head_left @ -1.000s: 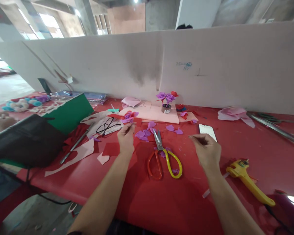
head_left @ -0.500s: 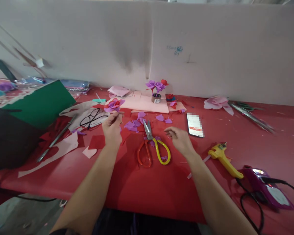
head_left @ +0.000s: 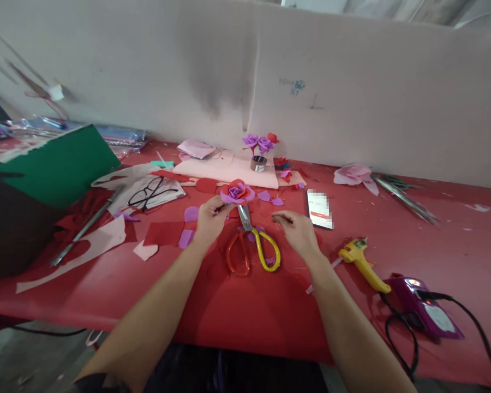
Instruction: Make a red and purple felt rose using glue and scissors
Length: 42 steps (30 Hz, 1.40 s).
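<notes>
A purple and red paper flower (head_left: 238,192) is pinched by its underside in my left hand (head_left: 211,221), just above the tips of the scissors. The scissors (head_left: 246,221), with one red and one yellow handle, lie on the red table between my hands. To their right, my right hand (head_left: 298,230) hovers with thumb and fingertips pressed together; whatever they hold, if anything, is too small to make out. Purple paper petals (head_left: 187,238) are scattered beside my left hand, near a red paper piece (head_left: 163,233).
A small pot of paper flowers (head_left: 259,162) stands at the back by the wall. Rightward are a phone (head_left: 319,209), a yellow glue gun (head_left: 365,264) and a purple corded box (head_left: 425,308). Glasses (head_left: 147,195), a metal rod (head_left: 88,225) and a green board (head_left: 65,166) occupy the left.
My left hand has brought the flower rightward and slightly down, over the scissors' tips. My right hand stays nearly in place, its fingers pinched. The camera view has shifted a little.
</notes>
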Each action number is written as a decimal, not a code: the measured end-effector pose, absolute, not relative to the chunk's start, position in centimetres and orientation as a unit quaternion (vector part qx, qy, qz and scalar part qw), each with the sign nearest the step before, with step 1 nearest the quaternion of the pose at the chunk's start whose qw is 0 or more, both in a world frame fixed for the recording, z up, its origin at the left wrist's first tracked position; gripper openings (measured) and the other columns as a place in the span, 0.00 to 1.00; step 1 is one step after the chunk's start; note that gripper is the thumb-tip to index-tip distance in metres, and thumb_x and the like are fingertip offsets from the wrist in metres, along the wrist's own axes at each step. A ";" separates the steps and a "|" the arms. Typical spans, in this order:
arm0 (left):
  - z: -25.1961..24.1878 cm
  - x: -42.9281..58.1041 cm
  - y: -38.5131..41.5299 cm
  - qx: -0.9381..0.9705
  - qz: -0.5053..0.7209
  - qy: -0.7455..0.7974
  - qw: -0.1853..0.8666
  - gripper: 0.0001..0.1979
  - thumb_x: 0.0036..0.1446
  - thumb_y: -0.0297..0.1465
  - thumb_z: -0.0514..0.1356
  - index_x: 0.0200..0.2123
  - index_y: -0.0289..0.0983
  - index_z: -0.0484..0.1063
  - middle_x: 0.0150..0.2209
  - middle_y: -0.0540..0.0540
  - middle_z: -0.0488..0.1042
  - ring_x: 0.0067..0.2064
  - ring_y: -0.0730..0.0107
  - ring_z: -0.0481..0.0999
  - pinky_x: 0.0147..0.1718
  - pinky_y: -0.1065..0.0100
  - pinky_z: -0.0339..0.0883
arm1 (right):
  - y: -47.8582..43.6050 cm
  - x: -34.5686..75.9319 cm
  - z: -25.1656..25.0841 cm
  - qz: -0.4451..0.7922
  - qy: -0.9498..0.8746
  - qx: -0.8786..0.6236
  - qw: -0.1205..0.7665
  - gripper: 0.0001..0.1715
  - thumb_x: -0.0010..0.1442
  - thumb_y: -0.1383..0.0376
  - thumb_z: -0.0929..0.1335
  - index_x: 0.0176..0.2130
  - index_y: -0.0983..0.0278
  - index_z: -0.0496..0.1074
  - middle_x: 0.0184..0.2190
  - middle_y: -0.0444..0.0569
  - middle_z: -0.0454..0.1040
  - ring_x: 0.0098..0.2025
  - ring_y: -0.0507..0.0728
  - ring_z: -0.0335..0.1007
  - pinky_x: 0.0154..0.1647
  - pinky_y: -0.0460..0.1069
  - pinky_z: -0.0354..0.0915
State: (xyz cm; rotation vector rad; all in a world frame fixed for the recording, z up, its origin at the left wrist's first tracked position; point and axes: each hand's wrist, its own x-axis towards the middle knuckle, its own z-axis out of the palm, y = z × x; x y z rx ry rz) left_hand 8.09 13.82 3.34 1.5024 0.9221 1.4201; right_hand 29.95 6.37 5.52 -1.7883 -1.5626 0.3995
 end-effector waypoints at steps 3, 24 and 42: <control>3.4 8.0 13.9 0.612 0.557 0.370 0.421 0.07 0.51 0.30 0.63 0.33 0.37 0.80 0.31 0.48 0.79 0.34 0.67 0.75 0.37 0.66 0.68 | 4.6 31.8 7.0 0.123 -0.582 -0.722 0.353 0.17 0.63 0.58 0.62 0.38 0.61 0.78 0.30 0.50 0.81 0.33 0.59 0.76 0.38 0.53 0.68; 3.1 8.5 13.4 0.595 0.545 0.367 0.463 0.09 0.50 0.34 0.65 0.34 0.37 0.80 0.33 0.48 0.80 0.36 0.66 0.75 0.40 0.66 0.67 | -1.6 37.9 8.8 0.174 -0.449 -0.768 0.423 0.17 0.56 0.54 0.67 0.37 0.64 0.76 0.29 0.50 0.78 0.28 0.55 0.73 0.31 0.49 0.68; 5.0 10.6 9.6 0.456 0.364 0.173 0.793 0.12 0.46 0.36 0.70 0.28 0.34 0.74 0.28 0.45 0.76 0.31 0.69 0.75 0.34 0.66 0.68 | 5.9 27.4 11.0 0.341 -0.569 -0.589 0.461 0.12 0.57 0.58 0.68 0.36 0.64 0.76 0.21 0.42 0.71 0.23 0.50 0.64 0.27 0.47 0.62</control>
